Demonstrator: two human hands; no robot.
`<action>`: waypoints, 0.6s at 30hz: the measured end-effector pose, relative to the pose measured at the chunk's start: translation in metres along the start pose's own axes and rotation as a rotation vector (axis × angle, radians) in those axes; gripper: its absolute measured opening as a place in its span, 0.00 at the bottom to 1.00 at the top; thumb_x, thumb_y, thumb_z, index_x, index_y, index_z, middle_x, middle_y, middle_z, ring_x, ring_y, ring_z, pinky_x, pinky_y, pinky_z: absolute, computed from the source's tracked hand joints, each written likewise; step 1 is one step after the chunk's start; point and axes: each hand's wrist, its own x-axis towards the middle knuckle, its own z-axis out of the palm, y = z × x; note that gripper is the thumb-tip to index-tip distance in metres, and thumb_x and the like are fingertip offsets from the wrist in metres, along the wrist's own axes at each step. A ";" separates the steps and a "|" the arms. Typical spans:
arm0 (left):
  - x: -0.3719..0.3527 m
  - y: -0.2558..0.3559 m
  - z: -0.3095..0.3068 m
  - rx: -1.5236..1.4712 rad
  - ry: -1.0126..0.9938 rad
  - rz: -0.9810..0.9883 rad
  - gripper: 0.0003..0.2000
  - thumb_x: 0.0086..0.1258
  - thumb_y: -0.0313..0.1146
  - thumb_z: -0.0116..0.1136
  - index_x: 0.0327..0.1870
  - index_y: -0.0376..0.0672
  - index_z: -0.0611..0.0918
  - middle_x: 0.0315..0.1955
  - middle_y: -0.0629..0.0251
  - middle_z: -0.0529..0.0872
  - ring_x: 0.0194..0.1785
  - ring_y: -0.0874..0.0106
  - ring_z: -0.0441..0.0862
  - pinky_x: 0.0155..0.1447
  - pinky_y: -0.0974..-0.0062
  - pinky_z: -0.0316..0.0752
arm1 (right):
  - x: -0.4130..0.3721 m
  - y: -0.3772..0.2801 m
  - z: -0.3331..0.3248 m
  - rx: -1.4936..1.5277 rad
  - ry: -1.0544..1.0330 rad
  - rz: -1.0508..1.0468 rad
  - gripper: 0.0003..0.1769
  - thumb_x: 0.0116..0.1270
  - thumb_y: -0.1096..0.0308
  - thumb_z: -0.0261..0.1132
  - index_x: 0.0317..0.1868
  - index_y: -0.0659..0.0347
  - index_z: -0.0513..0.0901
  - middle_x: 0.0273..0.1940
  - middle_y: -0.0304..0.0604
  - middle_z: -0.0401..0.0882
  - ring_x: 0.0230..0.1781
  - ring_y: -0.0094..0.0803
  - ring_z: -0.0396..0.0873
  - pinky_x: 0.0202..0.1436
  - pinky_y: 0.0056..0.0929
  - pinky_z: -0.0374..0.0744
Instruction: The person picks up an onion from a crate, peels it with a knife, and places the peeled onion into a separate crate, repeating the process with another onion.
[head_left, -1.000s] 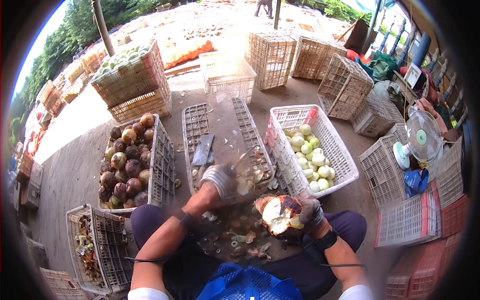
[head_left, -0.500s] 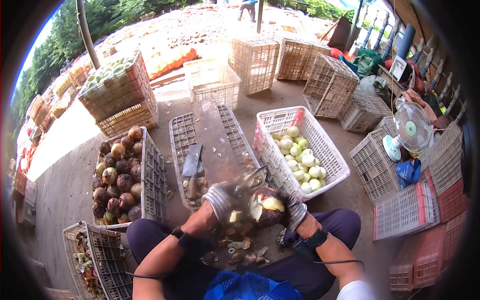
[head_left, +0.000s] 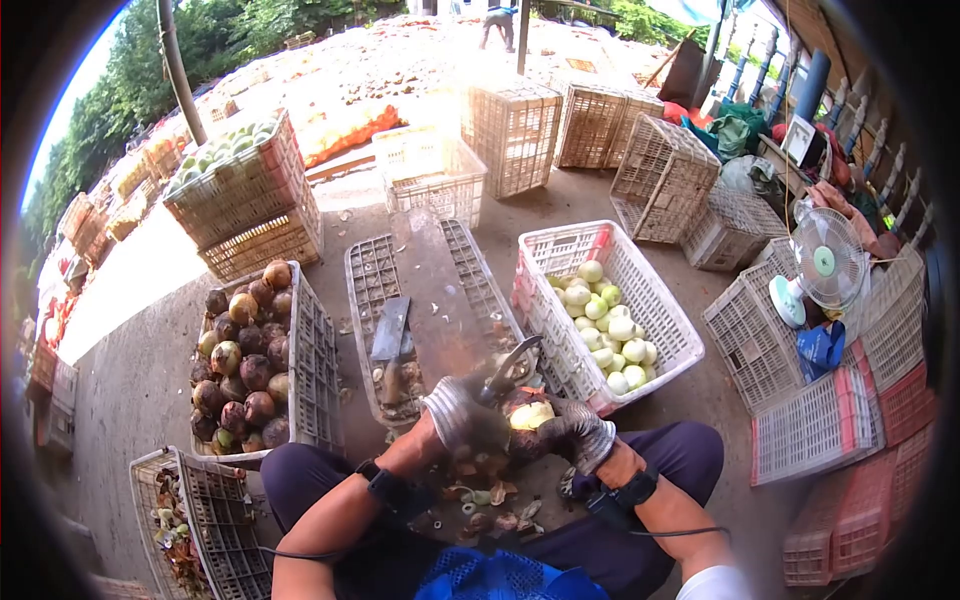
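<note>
A crate of dark fruit (head_left: 318, 345) sits left of the board (head_left: 435, 290), a crate of peeled ones (head_left: 560, 248) right of it. At the board's near end the gloved right hand (head_left: 578, 432) grips a half-peeled fruit (head_left: 530, 413); the left hand (head_left: 460, 412) is closed round a knife (head_left: 510, 362).

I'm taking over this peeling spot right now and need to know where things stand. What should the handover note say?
Left hand: gloved, shut on a knife, blade against the fruit.
Right hand: gloved, holds a partly peeled fruit, pale flesh showing.
Left crate holds dark unpeeled fruits. The white crate on the right holds pale peeled ones. A cleaver lies on the middle crate. Peelings lie by the knees.
Done: a layer of peeled fruits.
Left: the fruit in hand and the full left crate.
</note>
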 end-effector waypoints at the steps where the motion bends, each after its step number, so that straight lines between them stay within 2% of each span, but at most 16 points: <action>1: -0.001 0.004 0.002 -0.001 0.010 -0.005 0.24 0.56 0.26 0.66 0.57 0.33 0.79 0.37 0.71 0.85 0.38 0.83 0.76 0.41 0.80 0.76 | -0.003 -0.005 0.004 -0.041 0.055 0.041 0.32 0.56 0.69 0.71 0.61 0.67 0.71 0.48 0.44 0.80 0.49 0.35 0.80 0.56 0.34 0.79; 4: -0.006 0.025 0.008 -0.022 0.047 -0.172 0.23 0.56 0.25 0.67 0.56 0.34 0.80 0.37 0.71 0.85 0.38 0.83 0.76 0.40 0.80 0.76 | -0.003 -0.012 0.008 -0.074 0.078 0.061 0.27 0.56 0.71 0.70 0.57 0.68 0.74 0.44 0.46 0.82 0.44 0.36 0.82 0.52 0.36 0.81; 7: -0.008 0.018 0.014 -0.196 0.104 -0.155 0.20 0.55 0.26 0.69 0.50 0.35 0.83 0.34 0.71 0.84 0.35 0.82 0.76 0.39 0.80 0.75 | -0.009 -0.004 0.001 0.045 0.155 -0.027 0.20 0.57 0.72 0.67 0.50 0.69 0.76 0.39 0.47 0.82 0.38 0.37 0.82 0.47 0.37 0.82; 8: -0.008 0.016 0.013 -0.099 0.118 -0.166 0.18 0.54 0.26 0.70 0.48 0.35 0.83 0.33 0.71 0.84 0.34 0.82 0.76 0.39 0.79 0.75 | -0.011 0.000 -0.005 0.111 0.163 -0.047 0.18 0.57 0.72 0.66 0.48 0.69 0.77 0.38 0.47 0.82 0.37 0.37 0.82 0.46 0.38 0.83; 10: -0.010 0.011 0.006 0.092 0.143 -0.182 0.16 0.54 0.27 0.71 0.44 0.36 0.84 0.31 0.72 0.82 0.33 0.82 0.76 0.38 0.79 0.76 | -0.010 0.001 -0.017 0.199 0.192 -0.068 0.20 0.58 0.71 0.66 0.51 0.69 0.76 0.41 0.47 0.82 0.40 0.38 0.81 0.49 0.39 0.82; 11: -0.013 0.016 0.004 0.391 0.153 -0.032 0.12 0.54 0.28 0.70 0.39 0.37 0.83 0.29 0.67 0.83 0.28 0.75 0.79 0.36 0.75 0.77 | -0.009 0.000 -0.020 0.214 0.216 -0.075 0.21 0.58 0.70 0.66 0.52 0.68 0.75 0.42 0.47 0.82 0.41 0.38 0.81 0.50 0.39 0.81; 14: -0.023 0.009 -0.003 0.847 0.166 0.241 0.09 0.56 0.28 0.66 0.36 0.37 0.83 0.30 0.57 0.84 0.28 0.62 0.82 0.34 0.69 0.77 | -0.007 -0.005 -0.026 0.227 0.278 -0.107 0.24 0.59 0.67 0.66 0.55 0.68 0.74 0.45 0.47 0.81 0.46 0.39 0.80 0.54 0.41 0.80; 15: -0.023 0.008 -0.004 0.998 0.094 0.198 0.07 0.55 0.28 0.62 0.33 0.37 0.82 0.33 0.50 0.84 0.30 0.52 0.82 0.33 0.62 0.77 | -0.007 -0.005 -0.028 0.226 0.296 -0.115 0.25 0.59 0.67 0.66 0.56 0.67 0.73 0.46 0.47 0.81 0.47 0.39 0.80 0.55 0.41 0.79; 18: -0.028 0.010 0.000 1.026 0.102 0.245 0.06 0.55 0.28 0.58 0.32 0.37 0.82 0.33 0.50 0.84 0.30 0.52 0.82 0.34 0.58 0.77 | -0.004 -0.004 -0.032 0.192 0.332 -0.127 0.28 0.60 0.64 0.66 0.60 0.66 0.72 0.50 0.47 0.81 0.52 0.40 0.78 0.58 0.43 0.78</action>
